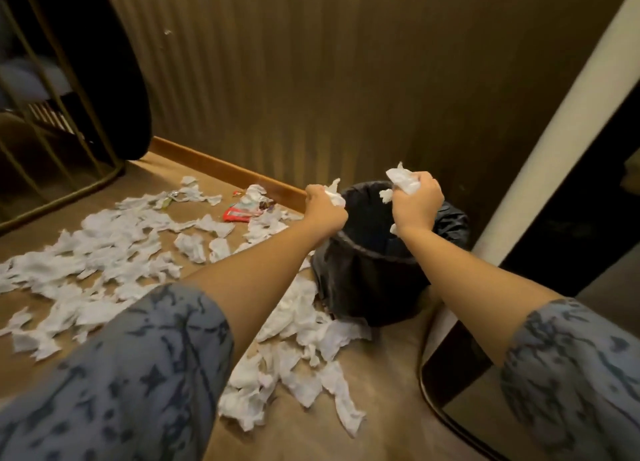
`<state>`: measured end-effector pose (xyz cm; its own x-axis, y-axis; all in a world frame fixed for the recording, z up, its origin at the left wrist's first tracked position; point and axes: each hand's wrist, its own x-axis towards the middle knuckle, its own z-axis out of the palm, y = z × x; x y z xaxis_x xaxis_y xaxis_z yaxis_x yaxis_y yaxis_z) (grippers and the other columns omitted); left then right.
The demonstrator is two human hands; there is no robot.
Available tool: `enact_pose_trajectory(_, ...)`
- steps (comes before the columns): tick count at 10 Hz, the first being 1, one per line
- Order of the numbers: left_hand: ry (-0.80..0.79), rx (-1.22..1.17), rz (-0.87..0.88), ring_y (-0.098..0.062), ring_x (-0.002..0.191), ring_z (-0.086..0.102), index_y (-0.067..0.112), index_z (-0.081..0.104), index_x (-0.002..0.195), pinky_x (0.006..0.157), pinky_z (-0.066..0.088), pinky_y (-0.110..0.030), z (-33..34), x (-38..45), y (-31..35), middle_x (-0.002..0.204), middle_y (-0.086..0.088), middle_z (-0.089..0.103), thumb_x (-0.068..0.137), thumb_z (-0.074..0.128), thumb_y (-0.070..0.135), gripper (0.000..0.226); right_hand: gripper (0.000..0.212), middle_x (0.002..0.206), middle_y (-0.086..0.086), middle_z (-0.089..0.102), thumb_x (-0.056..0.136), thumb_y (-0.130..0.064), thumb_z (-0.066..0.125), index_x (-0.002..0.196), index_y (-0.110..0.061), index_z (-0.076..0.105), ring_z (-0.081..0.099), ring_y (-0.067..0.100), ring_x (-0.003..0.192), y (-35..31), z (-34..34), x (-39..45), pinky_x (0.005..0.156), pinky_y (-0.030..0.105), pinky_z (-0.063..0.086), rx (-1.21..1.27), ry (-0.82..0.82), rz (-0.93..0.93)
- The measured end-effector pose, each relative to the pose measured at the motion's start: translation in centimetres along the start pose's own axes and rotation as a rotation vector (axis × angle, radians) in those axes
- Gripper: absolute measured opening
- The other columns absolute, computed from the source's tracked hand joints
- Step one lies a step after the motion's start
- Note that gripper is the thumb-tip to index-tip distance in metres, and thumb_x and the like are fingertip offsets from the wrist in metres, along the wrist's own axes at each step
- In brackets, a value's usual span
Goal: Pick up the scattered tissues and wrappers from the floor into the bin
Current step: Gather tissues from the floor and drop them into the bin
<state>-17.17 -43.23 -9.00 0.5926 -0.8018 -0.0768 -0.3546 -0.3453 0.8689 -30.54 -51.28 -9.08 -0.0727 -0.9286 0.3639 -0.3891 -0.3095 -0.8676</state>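
Note:
A round bin (363, 280) lined with a black bag stands on the floor by the wall. My left hand (323, 209) is clenched on a wad of white tissue (334, 193) at the bin's left rim. My right hand (417, 206) grips a bigger bunch of tissue (403, 181) above the bin's opening, with scraps sticking out below the fist. Several crumpled white tissues (104, 252) lie spread across the brown floor to the left, and more tissues (294, 356) are piled at the bin's foot. A red wrapper (237, 214) lies near the skirting board.
A ribbed brown wall (277, 79) with a wooden skirting (221, 167) runs behind. A metal-barred frame (52, 114) and a dark rounded object (121, 79) stand at the left. A white slanted column (554, 131) and a dark curved furniture base (450, 374) stand right of the bin.

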Motion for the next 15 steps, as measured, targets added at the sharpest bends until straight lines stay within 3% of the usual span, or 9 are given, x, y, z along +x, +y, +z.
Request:
enact_pose_trajectory(2, -0.296, -0.033, 0.105, -0.021, 0.113, 0.048, 0.015, 0.018, 0.146, 0.085, 0.046, -0.029, 2.5, 3.1, 0.8, 0.14, -0.009, 0.041, 0.082, 0.071, 0.012, 0.083, 0.057, 0.131, 0.007, 0.049, 0.084, -0.055, 0.063, 0.125, -0.017, 0.049, 0.049, 0.026, 0.116, 4.2, 0.1, 3.8, 0.094, 0.04, 0.046, -0.106, -0.149, 0.28)
enact_pose_trajectory(4, -0.145, -0.308, 0.098, -0.013, 0.096, 0.06, 0.017, 0.053, 0.119, 0.081, 0.05, -0.026, 0.1, 3.2, -7.2, 0.117, -0.005, 0.062, 0.087, 0.067, 0.013, 0.035, 0.027, 0.123, 0.011, 0.057, 0.092, -0.022, 0.054, 0.119, -0.017, 0.054, 0.058, 0.031, 0.107, 6.0, 1.9, -0.8, 0.085, 0.04, 0.051, -0.167, -0.024, 0.264)
enact_pose_trajectory(6, -0.031, -0.337, 0.057, -0.019, 0.098, 0.062, 0.02, 0.061, 0.106, 0.077, 0.052, -0.025, -3.6, 1.2, -17.4, 0.106, -0.003, 0.065, 0.09, 0.057, 0.005, 0.023, 0.025, 0.112, 0.005, 0.06, 0.089, -0.006, 0.052, 0.11, -0.016, 0.061, 0.056, 0.018, 0.102, 2.9, 5.8, -8.6, 0.091, 0.033, 0.049, -0.141, -0.051, -0.019)
enact_pose_trajectory(8, -0.07, -0.178, 0.161, -0.011, 0.092, 0.063, 0.024, 0.065, 0.105, 0.078, 0.052, -0.024, -7.9, -2.9, -26.2, 0.104, 0.006, 0.067, 0.088, 0.056, 0.005, 0.027, 0.015, 0.089, 0.006, 0.061, 0.08, -0.001, 0.054, 0.089, -0.009, 0.064, 0.053, 0.018, 0.09, 2.0, 11.4, -19.2, 0.084, 0.029, 0.042, -0.22, -0.227, -0.412)
enact_pose_trajectory(10, 0.02, 0.145, 0.269, -0.014, 0.102, 0.056, 0.026, 0.064, 0.104, 0.091, 0.047, -0.045, -12.8, -8.5, -37.1, 0.108, 0.003, 0.062, 0.083, 0.061, 0.027, 0.021, 0.022, 0.108, 0.003, 0.059, 0.083, -0.018, 0.058, 0.105, -0.017, 0.063, 0.051, 0.023, 0.107, 6.1, 16.9, -30.0, 0.094, 0.045, 0.043, -0.325, -0.595, -0.316)
enact_pose_trajectory(11, -0.058, 0.423, 0.207, -0.021, 0.131, 0.04, 0.038, 0.062, 0.112, 0.112, 0.027, -0.049, -16.3, -11.0, -42.2, 0.136, 0.003, 0.048, 0.069, 0.059, 0.069, 0.053, 0.044, 0.14, 0.007, 0.046, 0.088, -0.052, 0.056, 0.123, -0.027, 0.057, 0.034, 0.028, 0.134, 8.6, 17.7, -34.7, 0.112, 0.054, 0.023, -0.489, -0.735, -0.173)
enact_pose_trajectory(13, -0.312, 0.553, 0.203, -0.01, 0.147, -0.009, 0.048, 0.037, 0.138, 0.119, -0.002, -0.049, -18.2, -15.3, -48.0, 0.16, 0.012, -0.002, 0.064, 0.043, 0.09, 0.085, 0.092, 0.162, 0.004, -0.007, 0.068, -0.092, 0.035, 0.145, -0.043, 0.028, -0.026, 0.029, 0.144, 10.6, 18.4, -42.3, 0.103, 0.066, -0.021, -0.734, -0.719, 0.082)
enact_pose_trajectory(14, -0.334, 0.499, 0.261, -0.015, 0.146, 0.012, 0.04, 0.054, 0.126, 0.119, 0.01, -0.05, -17.4, -17.1, -49.3, 0.153, 0.005, 0.03, 0.078, 0.04, 0.077, 0.062, 0.079, 0.161, 0.007, 0.006, 0.072, -0.085, 0.045, 0.135, -0.037, 0.045, -0.017, 0.028, 0.147, 10.6, 18.6, -45.3, 0.111, 0.059, -0.018, -0.631, -0.682, 0.074)
enact_pose_trajectory(15, -0.205, 0.377, 0.275, -0.009, 0.119, 0.041, 0.024, 0.063, 0.109, 0.099, 0.043, -0.039, -17.1, -18.8, -50.1, 0.119, 0.001, 0.055, 0.087, 0.053, 0.04, 0.028, 0.036, 0.152, 0.012, 0.031, 0.082, -0.047, 0.068, 0.107, -0.022, 0.061, 0.015, 0.03, 0.145, 10.9, 18.0, -47.6, 0.118, 0.049, 0.016, -0.409, -0.659, 0.045)
